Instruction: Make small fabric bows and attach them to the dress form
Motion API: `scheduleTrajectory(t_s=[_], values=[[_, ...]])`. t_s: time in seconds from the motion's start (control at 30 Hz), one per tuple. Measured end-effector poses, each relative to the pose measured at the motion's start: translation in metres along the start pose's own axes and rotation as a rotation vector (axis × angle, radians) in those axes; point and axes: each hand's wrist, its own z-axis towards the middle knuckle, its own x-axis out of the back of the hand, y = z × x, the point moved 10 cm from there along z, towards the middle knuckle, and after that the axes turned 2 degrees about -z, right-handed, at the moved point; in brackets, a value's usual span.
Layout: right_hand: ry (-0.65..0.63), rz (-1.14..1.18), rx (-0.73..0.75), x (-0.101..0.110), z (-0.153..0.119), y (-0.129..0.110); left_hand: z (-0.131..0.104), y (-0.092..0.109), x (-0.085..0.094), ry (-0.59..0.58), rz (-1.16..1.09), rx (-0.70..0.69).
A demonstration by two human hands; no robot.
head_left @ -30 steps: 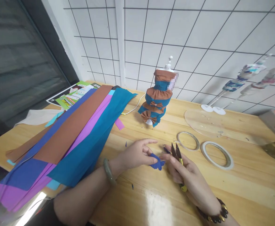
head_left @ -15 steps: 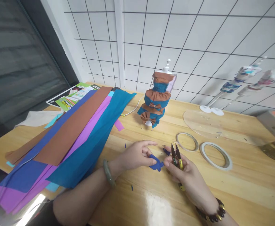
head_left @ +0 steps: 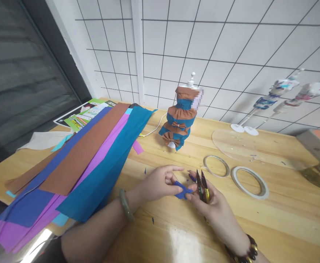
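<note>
Between thumb and fingers, my left hand (head_left: 158, 182) pinches a small cut piece of blue crepe paper (head_left: 180, 190), its index finger stretched out above. My right hand (head_left: 212, 204) keeps a pair of thread snips (head_left: 202, 186) in its palm, blades pointing up and slightly apart. The thumb and a fingertip of that hand also touch the right end of the blue piece. Dark blue scraps (head_left: 192, 178) lie just beyond the snips. Behind my hands stands a small dress form (head_left: 180, 117) wearing a brown and teal paper dress with bows.
Long strips of brown, blue, purple and teal crepe paper (head_left: 94, 146) cover the table's left side. Two tape rolls lie at the right, the larger being white (head_left: 264, 190). Beyond them are a clear round sheet (head_left: 231, 144), two more dress forms (head_left: 276, 91) and a box (head_left: 319, 146).
My right hand has moved slightly left, and its thumb and fingertip now meet the blue piece's right end. The view has shifted a little.
</note>
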Motion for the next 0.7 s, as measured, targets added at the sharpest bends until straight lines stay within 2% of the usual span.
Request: scheduleTrajectory(t_s=[0.2, 0.33, 0.57, 0.7], values=[[0.067, -0.052, 0.038, 0.004, 0.000, -0.008, 0.000, 0.002, -0.006, -0.021, -0.044, -0.055], [0.091, -0.057, 0.012, 0.005, -0.001, -0.009, 0.000, -0.001, -0.008, -0.025, -0.040, -0.061], [0.049, -0.089, 0.039, 0.005, 0.000, -0.007, -0.002, 0.005, 0.001, 0.067, -0.006, -0.078], [-0.088, -0.163, 0.031, 0.002, 0.000, -0.009, -0.006, 0.019, 0.004, 0.104, 0.037, -0.103]])
